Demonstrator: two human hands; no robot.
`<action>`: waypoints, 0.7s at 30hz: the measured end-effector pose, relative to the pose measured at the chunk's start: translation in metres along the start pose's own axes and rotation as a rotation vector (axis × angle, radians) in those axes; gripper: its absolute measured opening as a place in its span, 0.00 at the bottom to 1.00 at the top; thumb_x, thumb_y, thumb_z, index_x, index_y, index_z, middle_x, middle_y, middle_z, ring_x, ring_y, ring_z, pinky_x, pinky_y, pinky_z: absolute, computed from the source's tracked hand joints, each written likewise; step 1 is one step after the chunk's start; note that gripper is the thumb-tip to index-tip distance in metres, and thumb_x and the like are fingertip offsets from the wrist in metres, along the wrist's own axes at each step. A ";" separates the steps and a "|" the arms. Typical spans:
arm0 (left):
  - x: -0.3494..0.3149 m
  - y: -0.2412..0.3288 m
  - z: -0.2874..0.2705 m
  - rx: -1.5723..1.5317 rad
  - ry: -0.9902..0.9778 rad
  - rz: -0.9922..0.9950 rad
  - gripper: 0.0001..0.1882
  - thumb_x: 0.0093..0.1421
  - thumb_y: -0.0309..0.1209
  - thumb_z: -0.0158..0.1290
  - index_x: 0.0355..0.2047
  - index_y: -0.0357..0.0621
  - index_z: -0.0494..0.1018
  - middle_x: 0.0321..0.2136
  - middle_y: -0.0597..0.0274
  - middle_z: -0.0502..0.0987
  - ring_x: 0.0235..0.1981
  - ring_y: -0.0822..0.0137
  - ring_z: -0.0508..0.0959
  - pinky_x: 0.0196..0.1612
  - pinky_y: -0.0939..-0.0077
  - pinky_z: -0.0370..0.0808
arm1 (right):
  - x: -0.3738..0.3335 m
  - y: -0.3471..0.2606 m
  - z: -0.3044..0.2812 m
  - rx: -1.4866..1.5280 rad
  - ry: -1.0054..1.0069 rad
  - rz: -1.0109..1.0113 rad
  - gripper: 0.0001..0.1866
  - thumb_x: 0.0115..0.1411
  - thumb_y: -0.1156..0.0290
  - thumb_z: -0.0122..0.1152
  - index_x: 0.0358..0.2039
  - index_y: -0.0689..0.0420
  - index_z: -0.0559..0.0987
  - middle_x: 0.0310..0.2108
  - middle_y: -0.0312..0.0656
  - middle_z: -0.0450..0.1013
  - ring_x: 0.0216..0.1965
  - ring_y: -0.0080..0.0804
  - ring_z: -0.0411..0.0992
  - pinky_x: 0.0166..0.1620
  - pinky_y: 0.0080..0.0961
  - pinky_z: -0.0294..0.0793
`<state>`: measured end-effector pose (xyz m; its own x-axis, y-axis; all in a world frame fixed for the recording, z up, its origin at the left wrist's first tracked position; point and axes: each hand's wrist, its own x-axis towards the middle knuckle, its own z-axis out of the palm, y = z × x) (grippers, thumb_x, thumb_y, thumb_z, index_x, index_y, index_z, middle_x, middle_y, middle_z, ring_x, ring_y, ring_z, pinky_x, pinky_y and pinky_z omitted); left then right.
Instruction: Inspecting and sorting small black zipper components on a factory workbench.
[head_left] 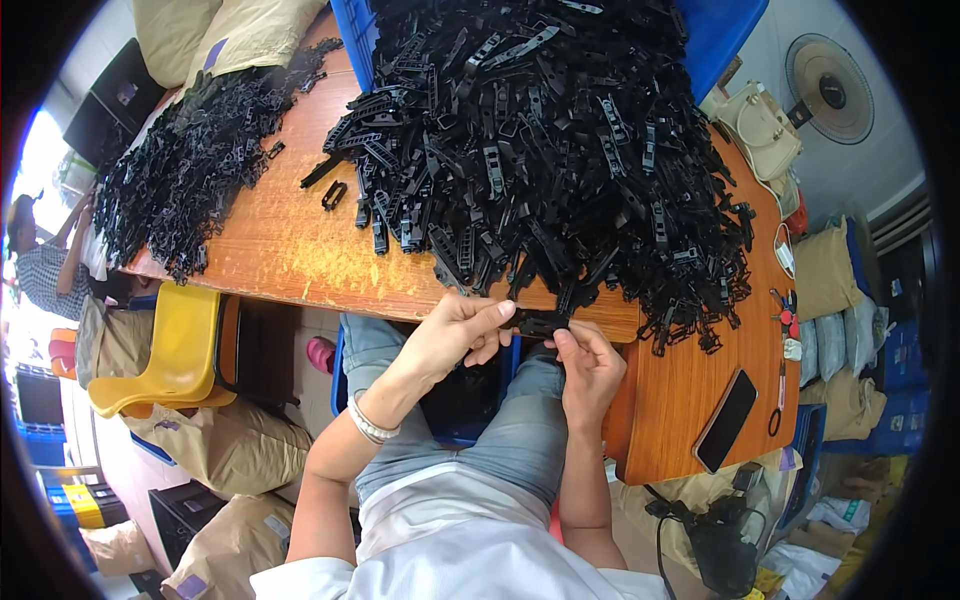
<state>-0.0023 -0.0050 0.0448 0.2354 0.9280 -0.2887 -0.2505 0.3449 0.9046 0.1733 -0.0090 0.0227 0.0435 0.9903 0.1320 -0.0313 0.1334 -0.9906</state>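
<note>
Both my hands meet over my lap at the table's near edge, around a small black plastic part. My left hand pinches its left end between thumb and fingers. At the right end, my right hand grips it with the thumb and curled fingers. Just beyond my hands spreads a large heap of black plastic parts, long slotted strips and small frames, spilling out of a blue crate. One loose oval black piece lies left of the heap. The exact shape of the held part is partly hidden by my fingers.
A second pile of small black parts covers the table's left side. On the right lie a phone, scissors and red-handled pliers. A yellow chair stands at left, near sacks. Beneath my hands is a blue bin.
</note>
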 end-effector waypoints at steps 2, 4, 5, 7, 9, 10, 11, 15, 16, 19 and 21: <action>0.001 -0.005 -0.001 0.008 -0.003 -0.013 0.20 0.63 0.37 0.46 0.24 0.30 0.72 0.14 0.65 0.67 0.12 0.79 0.61 0.14 0.86 0.54 | -0.004 -0.002 -0.001 -0.037 -0.014 -0.004 0.07 0.55 0.76 0.57 0.30 0.69 0.76 0.28 0.40 0.72 0.26 0.21 0.71 0.28 0.14 0.67; 0.004 -0.010 0.002 -0.044 0.080 0.008 0.23 0.63 0.40 0.44 0.17 0.34 0.69 0.08 0.67 0.62 0.12 0.79 0.59 0.16 0.86 0.60 | -0.006 -0.004 -0.001 -0.075 -0.027 -0.006 0.07 0.55 0.75 0.57 0.30 0.68 0.76 0.26 0.40 0.73 0.25 0.21 0.71 0.28 0.14 0.67; 0.003 -0.009 0.004 -0.045 0.079 0.007 0.23 0.63 0.40 0.44 0.17 0.34 0.69 0.08 0.67 0.62 0.12 0.79 0.59 0.16 0.86 0.60 | -0.006 -0.006 -0.002 -0.050 -0.022 0.040 0.07 0.55 0.75 0.58 0.29 0.68 0.76 0.25 0.40 0.73 0.24 0.21 0.72 0.28 0.14 0.67; 0.001 -0.005 0.008 -0.050 0.123 -0.054 0.23 0.64 0.39 0.44 0.16 0.36 0.68 0.07 0.68 0.60 0.12 0.78 0.58 0.21 0.85 0.64 | -0.006 -0.009 -0.002 -0.026 -0.017 0.088 0.07 0.54 0.75 0.58 0.28 0.68 0.76 0.23 0.39 0.73 0.23 0.21 0.72 0.28 0.14 0.68; 0.004 -0.009 0.005 -0.045 0.112 -0.033 0.23 0.64 0.39 0.44 0.15 0.37 0.66 0.08 0.68 0.60 0.12 0.78 0.58 0.23 0.84 0.65 | -0.005 -0.013 -0.003 0.041 -0.017 0.162 0.07 0.54 0.75 0.59 0.27 0.67 0.76 0.20 0.39 0.73 0.22 0.22 0.72 0.27 0.14 0.68; 0.005 -0.010 0.004 -0.039 0.102 -0.011 0.23 0.64 0.39 0.44 0.14 0.38 0.65 0.09 0.67 0.61 0.13 0.78 0.58 0.25 0.83 0.66 | -0.005 -0.012 -0.003 0.040 -0.018 0.162 0.07 0.54 0.75 0.59 0.27 0.67 0.76 0.20 0.39 0.73 0.22 0.22 0.72 0.27 0.14 0.68; 0.005 -0.009 0.004 -0.040 0.101 -0.011 0.23 0.64 0.39 0.44 0.14 0.38 0.65 0.09 0.67 0.61 0.13 0.78 0.58 0.25 0.83 0.66 | -0.005 -0.010 -0.004 0.039 -0.021 0.171 0.07 0.54 0.76 0.59 0.26 0.68 0.76 0.21 0.39 0.73 0.23 0.21 0.72 0.28 0.13 0.69; 0.004 -0.011 0.009 -0.029 0.137 -0.062 0.24 0.64 0.39 0.44 0.13 0.39 0.63 0.09 0.68 0.61 0.12 0.79 0.58 0.27 0.82 0.67 | -0.008 -0.005 0.001 -0.024 0.014 0.154 0.05 0.54 0.77 0.59 0.26 0.66 0.76 0.22 0.39 0.73 0.22 0.22 0.72 0.26 0.13 0.68; 0.004 -0.016 0.011 -0.024 0.151 -0.016 0.24 0.64 0.39 0.44 0.13 0.39 0.63 0.09 0.69 0.61 0.12 0.79 0.57 0.24 0.84 0.65 | -0.010 -0.004 0.002 -0.024 0.015 0.155 0.05 0.54 0.77 0.59 0.26 0.66 0.76 0.22 0.39 0.73 0.22 0.22 0.72 0.26 0.13 0.68; 0.001 -0.023 0.012 0.022 0.149 -0.032 0.21 0.62 0.39 0.46 0.17 0.38 0.67 0.12 0.69 0.65 0.13 0.81 0.60 0.18 0.87 0.59 | -0.017 0.002 0.004 -0.109 0.021 0.028 0.03 0.52 0.79 0.59 0.26 0.66 0.76 0.24 0.38 0.72 0.22 0.22 0.72 0.26 0.13 0.68; 0.001 -0.026 0.017 0.063 0.120 0.026 0.14 0.59 0.34 0.52 0.21 0.38 0.71 0.14 0.68 0.68 0.15 0.81 0.63 0.18 0.87 0.57 | -0.019 0.007 0.000 -0.123 -0.049 -0.045 0.04 0.50 0.80 0.61 0.27 0.66 0.75 0.26 0.36 0.71 0.23 0.21 0.71 0.27 0.12 0.68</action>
<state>0.0202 -0.0159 0.0264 0.1149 0.9479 -0.2971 -0.1950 0.3148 0.9289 0.1723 -0.0268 0.0131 -0.0072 0.9845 0.1753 0.0925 0.1752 -0.9802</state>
